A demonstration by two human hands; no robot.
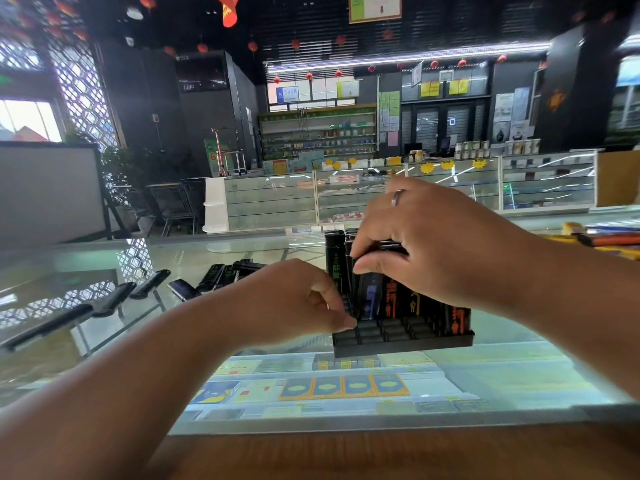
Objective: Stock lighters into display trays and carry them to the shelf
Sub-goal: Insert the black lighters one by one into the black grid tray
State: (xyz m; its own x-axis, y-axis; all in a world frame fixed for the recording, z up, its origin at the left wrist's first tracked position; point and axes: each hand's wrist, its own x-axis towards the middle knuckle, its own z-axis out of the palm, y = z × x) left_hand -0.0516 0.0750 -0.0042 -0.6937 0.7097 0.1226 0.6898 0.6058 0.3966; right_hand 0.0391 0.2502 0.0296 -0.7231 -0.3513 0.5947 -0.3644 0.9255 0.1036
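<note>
At the left of the frame I saw loose lighters (114, 299) lying flat on the glass tabletop (242, 251). My left hand (298, 299) pinched its fingers on the display tray (401, 341) at centre. My right hand (440, 244) curled its fingers around an upright lighter (370, 292) standing in the tray.
</note>
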